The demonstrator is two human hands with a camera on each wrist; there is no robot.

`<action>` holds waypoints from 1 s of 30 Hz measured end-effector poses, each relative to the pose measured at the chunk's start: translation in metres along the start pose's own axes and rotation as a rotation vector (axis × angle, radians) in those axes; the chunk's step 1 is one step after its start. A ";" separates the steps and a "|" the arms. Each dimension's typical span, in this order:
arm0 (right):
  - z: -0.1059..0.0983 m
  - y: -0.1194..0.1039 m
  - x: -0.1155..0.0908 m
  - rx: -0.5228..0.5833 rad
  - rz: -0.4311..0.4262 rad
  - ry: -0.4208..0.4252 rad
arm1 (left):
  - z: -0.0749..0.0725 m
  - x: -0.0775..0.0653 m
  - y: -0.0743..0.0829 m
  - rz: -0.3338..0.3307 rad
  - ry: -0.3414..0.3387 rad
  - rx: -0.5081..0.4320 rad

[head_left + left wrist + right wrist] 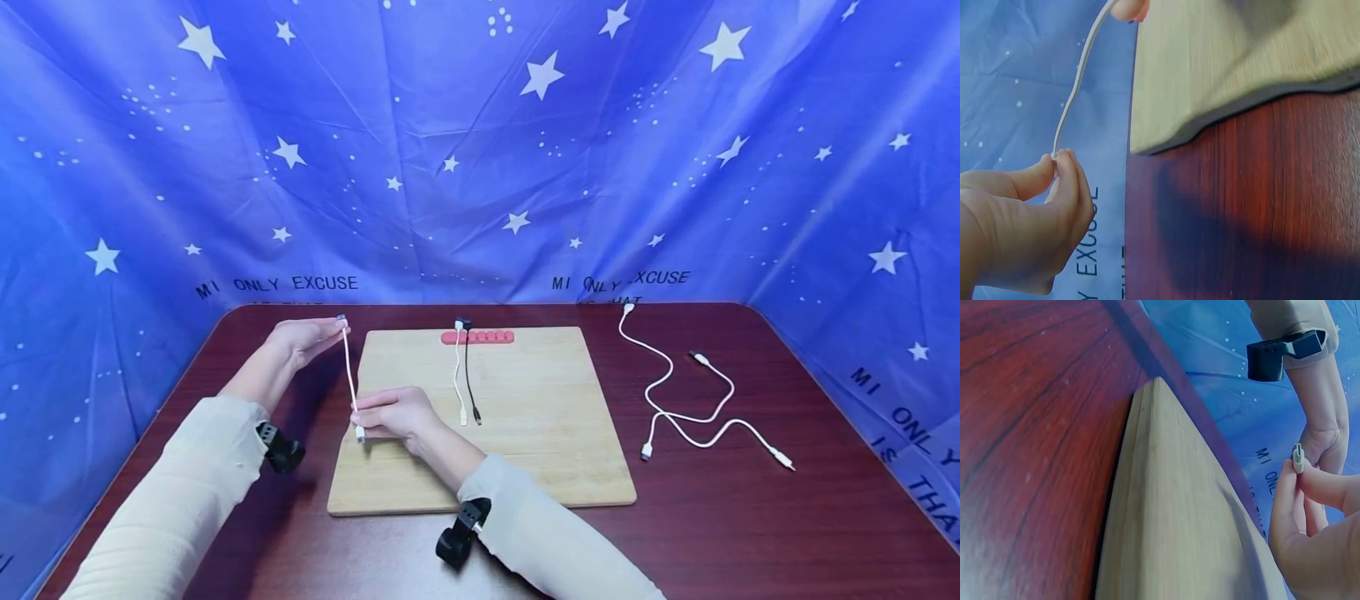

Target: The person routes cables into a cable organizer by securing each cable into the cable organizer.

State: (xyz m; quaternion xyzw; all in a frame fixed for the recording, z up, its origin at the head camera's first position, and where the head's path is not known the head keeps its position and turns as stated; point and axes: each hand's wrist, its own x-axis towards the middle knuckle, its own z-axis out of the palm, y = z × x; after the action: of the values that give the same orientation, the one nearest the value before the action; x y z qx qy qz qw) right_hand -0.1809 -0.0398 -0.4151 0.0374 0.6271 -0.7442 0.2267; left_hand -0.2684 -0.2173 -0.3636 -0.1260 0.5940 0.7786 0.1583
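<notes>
A short white cable (348, 367) is stretched between both hands above the left edge of a wooden board (540, 433). My left hand (303, 340) pinches its upper end between thumb and fingers, seen close in the left wrist view. Lower down, my right hand (401, 414) pinches the other end, where a white plug (1298, 458) sticks out past the fingertips. A red cable clip strip (491, 337) lies along the board's far edge. From its left part, a white cable (457, 375) and a black cable (470, 385) run side by side towards me.
Two white cables (667, 379) lie crossed on the dark red table (750, 517), right of the board. A blue curtain (450, 233) with white stars hangs around the table's back and sides. Each sleeve carries a black wrist camera (457, 537).
</notes>
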 end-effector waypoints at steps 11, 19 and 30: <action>-0.020 -0.002 -0.003 -0.033 0.010 0.038 | 0.029 0.009 -0.004 -0.016 0.095 -0.013; -0.036 -0.007 -0.004 -0.045 0.017 0.069 | 0.047 0.022 -0.009 0.031 0.146 0.042; -0.054 -0.009 -0.007 -0.104 0.005 0.068 | 0.066 0.034 -0.016 0.028 0.171 0.080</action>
State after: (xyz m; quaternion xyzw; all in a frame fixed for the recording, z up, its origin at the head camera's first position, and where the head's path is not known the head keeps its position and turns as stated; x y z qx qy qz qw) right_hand -0.1905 0.0146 -0.4161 0.0525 0.6723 -0.7082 0.2089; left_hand -0.2942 -0.1467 -0.3734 -0.1774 0.6376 0.7428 0.1011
